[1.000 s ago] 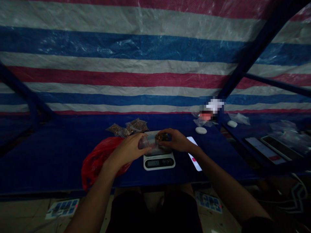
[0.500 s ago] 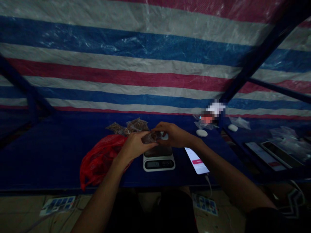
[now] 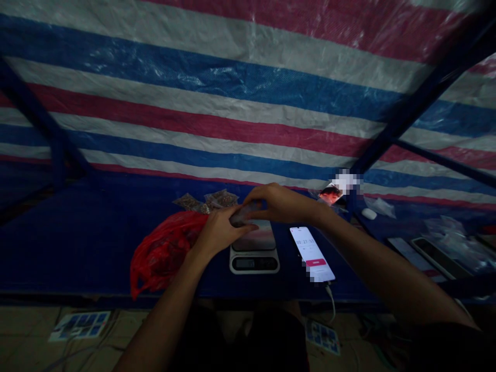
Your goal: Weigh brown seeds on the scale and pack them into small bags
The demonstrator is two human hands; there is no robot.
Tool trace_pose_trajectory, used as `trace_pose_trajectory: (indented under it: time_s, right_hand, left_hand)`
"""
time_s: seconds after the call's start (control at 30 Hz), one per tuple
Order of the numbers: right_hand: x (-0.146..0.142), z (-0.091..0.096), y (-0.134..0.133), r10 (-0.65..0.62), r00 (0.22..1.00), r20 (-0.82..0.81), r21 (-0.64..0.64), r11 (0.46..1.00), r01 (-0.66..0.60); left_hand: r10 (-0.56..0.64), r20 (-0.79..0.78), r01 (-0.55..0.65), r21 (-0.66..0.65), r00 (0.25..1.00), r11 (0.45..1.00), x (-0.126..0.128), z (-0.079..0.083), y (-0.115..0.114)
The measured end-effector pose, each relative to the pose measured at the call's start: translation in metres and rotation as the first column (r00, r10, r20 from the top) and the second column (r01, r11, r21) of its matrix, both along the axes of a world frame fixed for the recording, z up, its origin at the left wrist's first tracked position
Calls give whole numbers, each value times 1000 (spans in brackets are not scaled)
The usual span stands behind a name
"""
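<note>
Both of my hands pinch a small clear plastic pouch [image 3: 243, 214] with brown bits inside, held just above a white digital kitchen scale [image 3: 254, 253]. My left hand [image 3: 220, 232] grips the pouch's near left end with closed fingers. From the right, my right hand [image 3: 282, 204] closes its fingertips on the top edge. The scale's plate is bare under the pouch. It is dim, so the pouch's contents are hard to make out.
A red plastic bag [image 3: 163, 250] lies left of the scale. Several filled clear pouches [image 3: 205, 200] lie behind it on the blue table [image 3: 77, 243]. A lit phone [image 3: 312, 253] with a cable lies right of the scale. A striped tarp hangs behind.
The pouch has been lifted off the scale's plate and is now held between both hands above it. The view has tilted, showing more of the phone.
</note>
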State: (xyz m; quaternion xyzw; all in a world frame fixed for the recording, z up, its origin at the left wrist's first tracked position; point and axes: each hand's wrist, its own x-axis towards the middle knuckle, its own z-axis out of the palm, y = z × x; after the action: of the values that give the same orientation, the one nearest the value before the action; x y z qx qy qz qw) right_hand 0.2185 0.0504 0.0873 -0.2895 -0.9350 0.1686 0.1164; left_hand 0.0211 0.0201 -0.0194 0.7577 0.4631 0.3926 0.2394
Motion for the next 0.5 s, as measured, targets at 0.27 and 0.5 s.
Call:
trace_pose_trajectory:
  time_s: [0.27,0.5]
  right_hand:
    - [35,-17,-3,-197,961,-194,-8,980,199]
    - [41,-92,-15,-248,959,-136,-120,965,233]
  left_hand:
    - [42,-119,-23,158,992,987,-13,31,21]
    - [16,-208,6,107,978,994,-1,46,73]
